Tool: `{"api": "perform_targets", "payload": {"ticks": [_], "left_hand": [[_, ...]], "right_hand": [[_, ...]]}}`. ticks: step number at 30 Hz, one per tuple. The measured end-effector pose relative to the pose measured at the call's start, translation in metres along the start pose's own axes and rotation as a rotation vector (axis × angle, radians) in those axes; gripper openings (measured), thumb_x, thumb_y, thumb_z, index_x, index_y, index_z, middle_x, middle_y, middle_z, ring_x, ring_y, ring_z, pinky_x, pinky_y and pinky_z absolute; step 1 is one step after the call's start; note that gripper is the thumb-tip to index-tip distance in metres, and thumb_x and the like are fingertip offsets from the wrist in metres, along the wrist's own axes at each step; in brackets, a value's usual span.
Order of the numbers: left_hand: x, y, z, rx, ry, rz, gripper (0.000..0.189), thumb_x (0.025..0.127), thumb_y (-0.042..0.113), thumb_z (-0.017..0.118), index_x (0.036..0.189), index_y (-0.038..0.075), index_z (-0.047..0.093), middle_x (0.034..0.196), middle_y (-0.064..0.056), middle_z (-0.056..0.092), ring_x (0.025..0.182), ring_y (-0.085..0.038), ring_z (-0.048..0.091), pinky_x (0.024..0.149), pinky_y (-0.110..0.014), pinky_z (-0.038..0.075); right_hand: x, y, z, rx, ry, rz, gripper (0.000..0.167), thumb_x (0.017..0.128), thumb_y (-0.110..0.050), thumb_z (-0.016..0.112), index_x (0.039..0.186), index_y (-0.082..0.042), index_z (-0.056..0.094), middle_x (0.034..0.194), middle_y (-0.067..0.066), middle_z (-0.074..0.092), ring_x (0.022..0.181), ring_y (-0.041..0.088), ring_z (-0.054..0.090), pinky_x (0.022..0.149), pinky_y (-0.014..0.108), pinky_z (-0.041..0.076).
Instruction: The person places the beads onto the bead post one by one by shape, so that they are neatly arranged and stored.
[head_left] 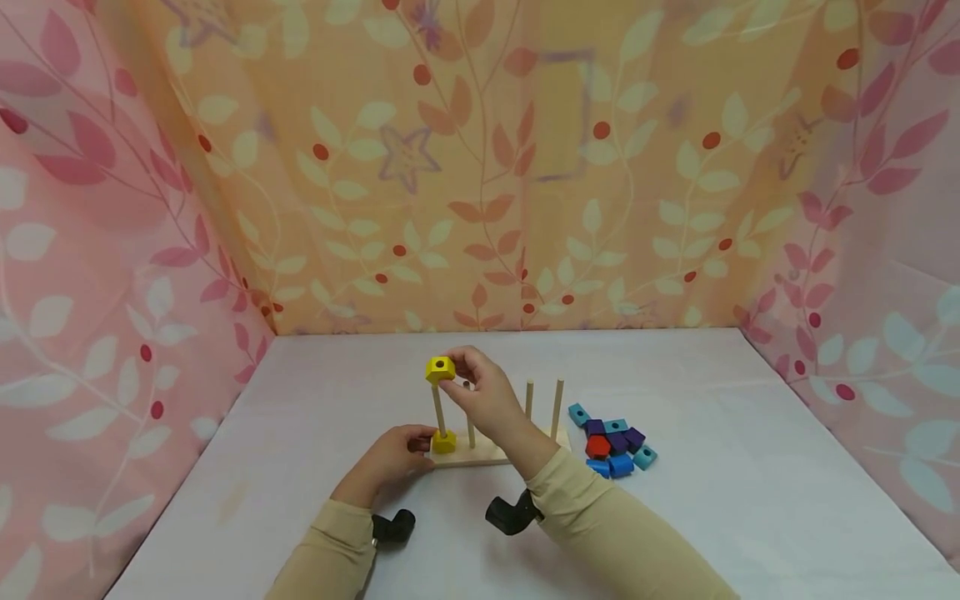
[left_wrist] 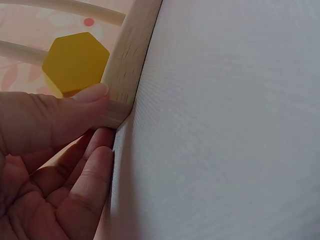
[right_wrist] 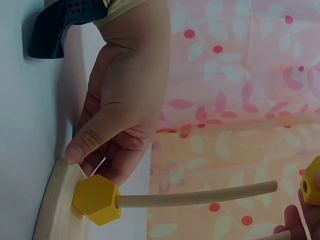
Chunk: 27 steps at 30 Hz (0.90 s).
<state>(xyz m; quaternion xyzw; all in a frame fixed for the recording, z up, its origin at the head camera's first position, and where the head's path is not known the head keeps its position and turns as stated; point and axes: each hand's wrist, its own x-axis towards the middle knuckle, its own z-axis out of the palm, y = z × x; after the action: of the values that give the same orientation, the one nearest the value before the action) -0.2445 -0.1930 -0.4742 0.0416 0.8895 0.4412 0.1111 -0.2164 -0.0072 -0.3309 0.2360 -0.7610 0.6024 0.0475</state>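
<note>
My right hand point(head_left: 487, 396) pinches a yellow hexagonal bead point(head_left: 440, 369) with a hole through it. In the right wrist view that bead point(right_wrist: 311, 182) is just past the tip of the end peg point(right_wrist: 200, 196), with a small gap between. A second yellow hexagonal bead point(head_left: 444, 442) sits at the foot of the leftmost peg, on the wooden peg stand point(head_left: 472, 457). With thumb and fingers, my left hand point(head_left: 390, 458) grips the stand's left end, as the left wrist view shows, the thumb point(left_wrist: 92, 95) lying close to the seated bead point(left_wrist: 75, 65). My right hand and forearm cover part of the stand.
Right of the stand lies a loose pile of beads: a red hexagonal one point(head_left: 597, 447), purple ones point(head_left: 634, 439), light blue ones point(head_left: 645, 457) and blue ones point(head_left: 621, 465). Bare pegs point(head_left: 557, 408) rise from the stand. Patterned cloth walls point(head_left: 480, 167) surround the white table point(head_left: 300, 375).
</note>
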Motion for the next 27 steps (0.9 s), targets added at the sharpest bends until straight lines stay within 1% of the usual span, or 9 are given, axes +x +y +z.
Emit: {"api": "perform_targets", "payload": {"ticks": [2, 6, 8, 11, 14, 19, 22, 27], "left_hand": [[-0.001, -0.002, -0.001, 0.004, 0.003, 0.000, 0.049, 0.071, 0.004, 0.075, 0.118, 0.008, 0.060, 0.104, -0.003, 0.064, 0.096, -0.018, 0.059, 0.088, -0.041, 0.045], [-0.002, -0.005, -0.004, 0.027, 0.017, -0.010, 0.049, 0.072, 0.005, 0.075, 0.118, 0.008, 0.060, 0.105, -0.003, 0.064, 0.098, -0.019, 0.059, 0.090, -0.043, 0.044], [-0.003, -0.005, -0.005, 0.023, 0.021, -0.019, 0.048, 0.072, 0.004, 0.074, 0.118, 0.009, 0.060, 0.105, -0.004, 0.064, 0.099, -0.020, 0.059, 0.090, -0.044, 0.043], [-0.001, -0.004, -0.005, 0.009, 0.011, -0.017, 0.049, 0.072, 0.003, 0.074, 0.119, 0.008, 0.060, 0.106, -0.004, 0.064, 0.100, -0.021, 0.059, 0.090, -0.043, 0.044], [0.001, -0.002, -0.005, -0.004, 0.004, -0.016, 0.050, 0.072, 0.003, 0.074, 0.119, 0.008, 0.059, 0.108, -0.005, 0.063, 0.100, -0.020, 0.059, 0.089, -0.041, 0.045], [0.002, -0.001, -0.003, -0.017, 0.003, -0.016, 0.051, 0.071, 0.003, 0.075, 0.119, 0.008, 0.060, 0.108, -0.005, 0.063, 0.100, -0.020, 0.059, 0.088, -0.040, 0.046], [0.002, 0.000, -0.001, -0.018, -0.004, -0.016, 0.051, 0.071, 0.004, 0.076, 0.119, 0.008, 0.059, 0.108, -0.005, 0.063, 0.100, -0.020, 0.059, 0.087, -0.039, 0.047], [0.002, 0.002, 0.000, -0.015, -0.004, -0.013, 0.051, 0.071, 0.004, 0.076, 0.119, 0.007, 0.059, 0.108, -0.005, 0.063, 0.099, -0.020, 0.059, 0.087, -0.039, 0.047]], "right_hand": [[0.002, 0.002, 0.003, 0.007, -0.003, -0.006, 0.024, 0.085, -0.001, 0.061, 0.108, 0.001, 0.057, 0.106, 0.015, 0.060, 0.100, 0.029, 0.055, 0.088, 0.047, 0.042], [0.006, 0.007, 0.010, 0.033, -0.024, 0.000, 0.024, 0.085, -0.001, 0.060, 0.108, 0.002, 0.056, 0.104, 0.016, 0.060, 0.098, 0.029, 0.055, 0.093, 0.047, 0.041], [0.007, 0.008, 0.012, 0.038, -0.027, 0.012, 0.024, 0.085, -0.001, 0.060, 0.109, 0.003, 0.056, 0.102, 0.017, 0.060, 0.097, 0.030, 0.055, 0.093, 0.046, 0.042], [0.008, 0.010, 0.013, 0.022, -0.017, 0.041, 0.024, 0.085, -0.001, 0.061, 0.109, 0.002, 0.057, 0.099, 0.016, 0.060, 0.094, 0.030, 0.055, 0.089, 0.042, 0.044], [0.013, 0.022, 0.014, 0.021, -0.014, 0.072, 0.026, 0.085, -0.003, 0.062, 0.110, 0.000, 0.057, 0.099, 0.014, 0.061, 0.093, 0.027, 0.056, 0.084, 0.037, 0.047], [0.020, 0.045, 0.017, 0.044, -0.008, 0.092, 0.026, 0.086, -0.009, 0.063, 0.111, -0.007, 0.057, 0.102, 0.008, 0.061, 0.093, 0.019, 0.057, 0.083, 0.031, 0.049], [0.020, 0.050, 0.017, 0.058, -0.011, 0.096, 0.026, 0.086, -0.010, 0.063, 0.111, -0.008, 0.058, 0.102, 0.006, 0.061, 0.092, 0.017, 0.057, 0.082, 0.029, 0.049], [0.016, 0.051, 0.017, 0.074, -0.028, 0.116, 0.023, 0.085, -0.010, 0.063, 0.108, -0.008, 0.059, 0.098, 0.006, 0.060, 0.086, 0.016, 0.056, 0.077, 0.027, 0.049]]}}
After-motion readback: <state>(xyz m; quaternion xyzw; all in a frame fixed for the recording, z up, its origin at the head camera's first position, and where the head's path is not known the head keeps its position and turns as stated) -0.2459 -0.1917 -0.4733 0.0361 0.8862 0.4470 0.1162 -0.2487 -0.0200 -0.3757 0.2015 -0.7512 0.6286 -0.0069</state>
